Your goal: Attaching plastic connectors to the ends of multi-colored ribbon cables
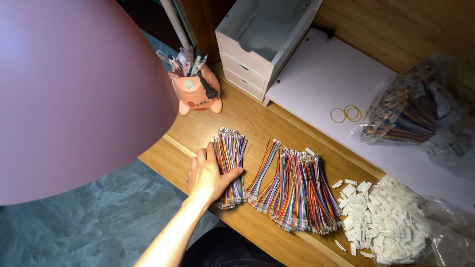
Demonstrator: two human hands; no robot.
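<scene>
My left hand [208, 175] reaches in from the bottom and lies on the left side of a small bundle of multi-coloured ribbon wires [233, 153] on the wooden desk [257, 118]. The fingers run along the bundle's left edge and the thumb presses across its top. To the right, apart from it, a larger fan of the same wires [297, 190] lies spread out. My right hand is out of view.
A heap of small white plastic connector housings [386, 217] lies at the right on clear plastic. A clear bag of more wires [405, 106] and yellow rubber bands [346, 113] rest on a white sheet [326, 74]. A pink pen holder [198, 91], white drawer unit [262, 39] and pink lampshade [74, 99] stand behind and left.
</scene>
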